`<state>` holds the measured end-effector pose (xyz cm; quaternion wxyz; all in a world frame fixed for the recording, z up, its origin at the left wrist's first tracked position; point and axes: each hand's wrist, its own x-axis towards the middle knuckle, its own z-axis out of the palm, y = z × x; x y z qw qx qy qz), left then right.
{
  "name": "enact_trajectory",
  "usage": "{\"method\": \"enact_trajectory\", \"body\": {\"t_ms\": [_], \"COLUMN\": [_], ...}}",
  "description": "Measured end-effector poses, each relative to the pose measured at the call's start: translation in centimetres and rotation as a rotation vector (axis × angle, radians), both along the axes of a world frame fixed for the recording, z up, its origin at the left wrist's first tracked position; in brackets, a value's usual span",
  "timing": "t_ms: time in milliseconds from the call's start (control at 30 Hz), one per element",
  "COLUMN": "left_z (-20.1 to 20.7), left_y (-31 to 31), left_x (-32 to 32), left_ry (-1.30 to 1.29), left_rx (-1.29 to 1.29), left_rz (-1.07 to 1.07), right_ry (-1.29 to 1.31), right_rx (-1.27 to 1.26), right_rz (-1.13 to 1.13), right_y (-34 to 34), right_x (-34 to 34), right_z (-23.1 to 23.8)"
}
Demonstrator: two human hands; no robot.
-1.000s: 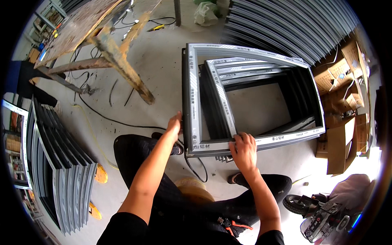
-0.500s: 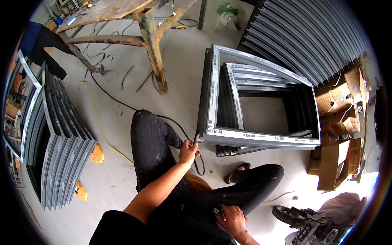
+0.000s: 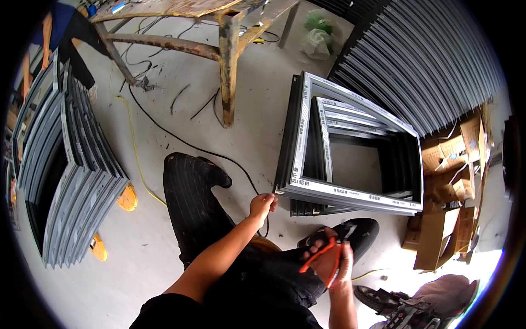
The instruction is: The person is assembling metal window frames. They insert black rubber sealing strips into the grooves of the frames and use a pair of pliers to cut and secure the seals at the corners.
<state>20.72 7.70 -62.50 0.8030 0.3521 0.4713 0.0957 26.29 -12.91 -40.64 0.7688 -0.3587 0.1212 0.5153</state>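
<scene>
Here the stack of grey aluminium window frames [image 3: 350, 159] lies flat on the concrete floor [image 3: 164, 109] before the seated person; it looks stiff, heavy as a pile and hard-edged, so best gripped along a rail near a corner. The left hand [image 3: 262, 205] curls loosely at the near-left corner, apparently touching it. The right hand [image 3: 329, 262] is closed around orange-handled pliers [image 3: 320, 257], light and slim.

The pliers [image 3: 323, 257], with orange handles spread apart, are sitting in the right hand [image 3: 329, 262] over the lap, handles pointing up and left. The frames [image 3: 350, 159], grey metal rectangles stacked flat on the floor with smaller ones nested inside, are lying just ahead of the knees; the left hand [image 3: 262, 204] is touching their near left corner.
</scene>
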Motion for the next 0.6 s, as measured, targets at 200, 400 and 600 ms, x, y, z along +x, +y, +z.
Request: {"method": "enact_trajectory", "body": {"t_ms": [200,400,600], "left_z": [0.1,-0.4,2.0], "left_y": [-0.1,0.1,0.7], "left_x": [0.2,0.0,-0.1], "left_ry": [-0.039,-0.094,-0.024], "left_rx": [-0.024,-0.037,-0.080], "left_rz": [0.014,0.037,0.021], "right_ry": [0.152,-0.298,-1.299], "right_rx": [-0.144,-0.369,-0.681], "right_rz": [0.251,0.629,1.023], "right_y": [2.8,5.2,9.3], "right_x": [-0.8,4.1,7.9], "right_z": [-2.8,-6.0,-9.7]}}
